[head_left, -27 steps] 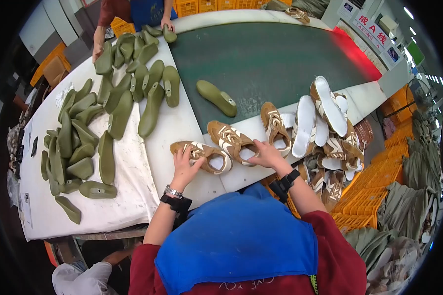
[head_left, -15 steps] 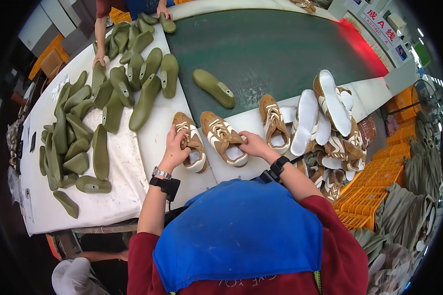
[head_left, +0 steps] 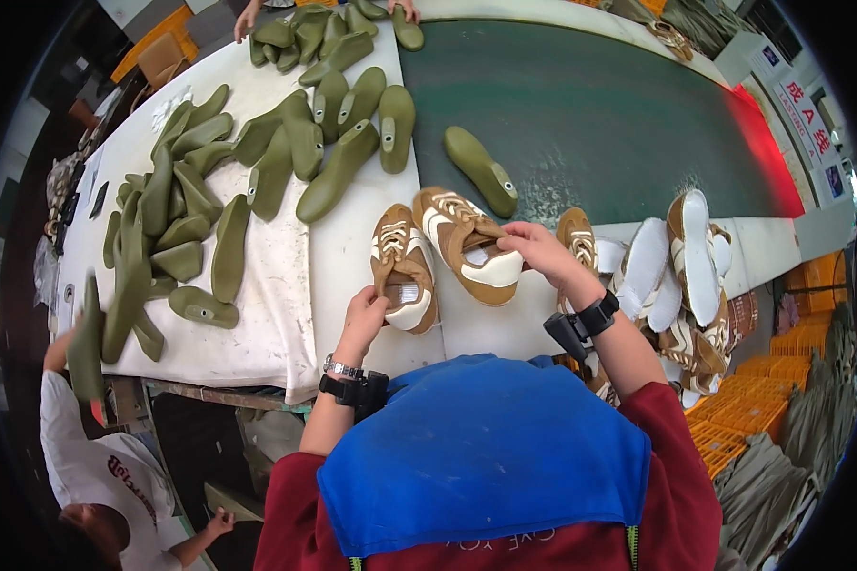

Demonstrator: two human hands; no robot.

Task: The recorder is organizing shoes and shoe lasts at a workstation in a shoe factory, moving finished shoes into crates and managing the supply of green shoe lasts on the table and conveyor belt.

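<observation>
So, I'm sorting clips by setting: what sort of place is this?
Probably a shoe factory: green shoe lasts crowd the white table, brown sneakers are being handled, and orange crates stand nearby.

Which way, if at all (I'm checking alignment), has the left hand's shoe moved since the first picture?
Yes: the shoe has turned clockwise, its toe swinging from pointing left to nearly along the green mat's left edge.

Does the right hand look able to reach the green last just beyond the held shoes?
Probably yes: the green last lies close with nothing seen between, though the right hand holds a brown shoe.
</observation>
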